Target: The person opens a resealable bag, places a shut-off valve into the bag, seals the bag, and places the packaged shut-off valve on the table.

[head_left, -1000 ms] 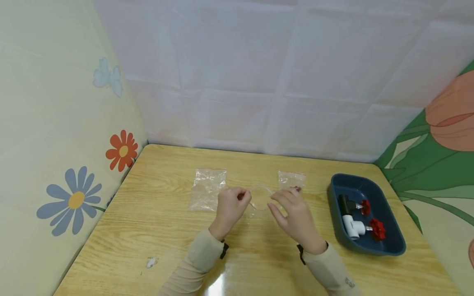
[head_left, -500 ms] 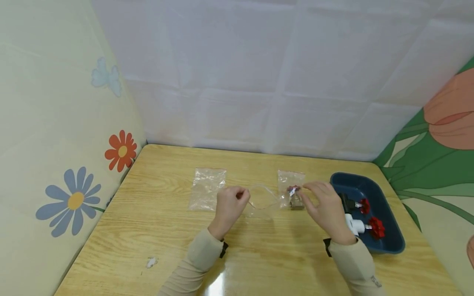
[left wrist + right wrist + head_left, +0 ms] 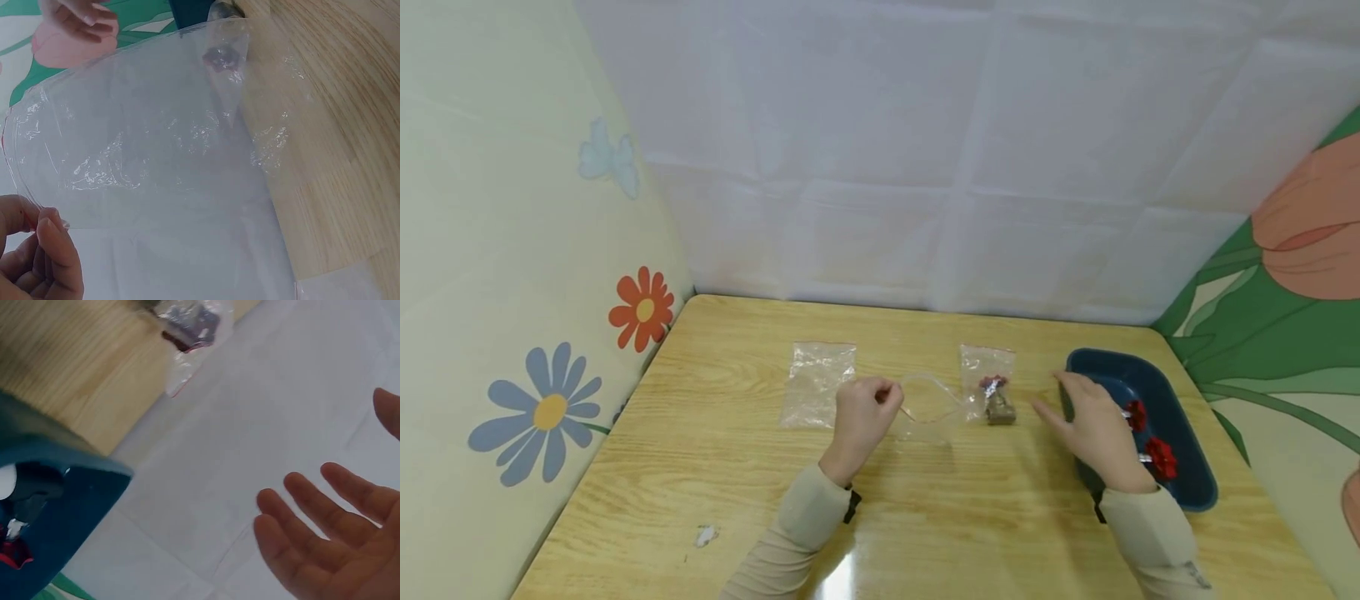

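My left hand pinches the rim of a clear zip bag, whose mouth gapes in the head view. The bag looks flat and see-through in the left wrist view, with nothing inside it. My right hand holds nothing; its fingers are spread and relaxed. It overlaps the left rim of a dark blue bin. Inside the bin are two valves with red handwheels; the hand mostly hides their bodies in the head view. The right wrist view shows one black valve body.
A brass valve with a red handwheel lies in or on another clear bag, between the held bag and the bin. One more clear bag lies flat at left. A white cloth hangs behind the wooden table.
My right hand has left the held bag's rim and moved right to the bin, uncovering the brass valve. The left hand has stayed in place, still pinching the bag.
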`<state>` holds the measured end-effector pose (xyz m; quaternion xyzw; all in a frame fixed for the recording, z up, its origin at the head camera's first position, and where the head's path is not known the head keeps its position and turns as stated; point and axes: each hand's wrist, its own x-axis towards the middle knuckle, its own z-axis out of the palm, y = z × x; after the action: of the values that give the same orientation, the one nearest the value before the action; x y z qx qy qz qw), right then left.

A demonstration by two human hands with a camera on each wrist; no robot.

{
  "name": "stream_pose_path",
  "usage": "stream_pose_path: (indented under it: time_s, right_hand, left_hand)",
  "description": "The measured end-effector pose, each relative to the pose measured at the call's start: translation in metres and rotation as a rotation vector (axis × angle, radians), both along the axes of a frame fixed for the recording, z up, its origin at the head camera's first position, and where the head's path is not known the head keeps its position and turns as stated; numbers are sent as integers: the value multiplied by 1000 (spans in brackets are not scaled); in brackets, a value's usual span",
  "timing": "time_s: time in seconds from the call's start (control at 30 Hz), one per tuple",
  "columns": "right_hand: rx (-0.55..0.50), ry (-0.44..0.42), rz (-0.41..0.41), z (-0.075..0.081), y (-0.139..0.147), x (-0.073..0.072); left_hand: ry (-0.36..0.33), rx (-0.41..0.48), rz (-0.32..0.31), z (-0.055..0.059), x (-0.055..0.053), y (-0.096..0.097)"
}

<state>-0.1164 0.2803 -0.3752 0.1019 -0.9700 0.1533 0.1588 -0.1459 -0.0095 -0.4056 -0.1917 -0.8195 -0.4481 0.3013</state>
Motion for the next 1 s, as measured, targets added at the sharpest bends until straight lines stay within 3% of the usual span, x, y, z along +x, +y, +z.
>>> stream_pose_path:
  time_s: [0.27,0.47,0.73,1.0]
  right_hand:
    - [8,-147,-78,-7,37,2]
    - [10,-306,-120,-11,59,1]
    - [81,-433,-124,-17,90,-6]
    - [130,-490,-96,-17,122,-19]
  left_hand:
    - [-11,-2,-2,0,-1,-1]
    - [9,-5,0,0,-1,0]
    - [1,9,-10,-3,-1,0]
    - [-5,11,-15,-4,1,2]
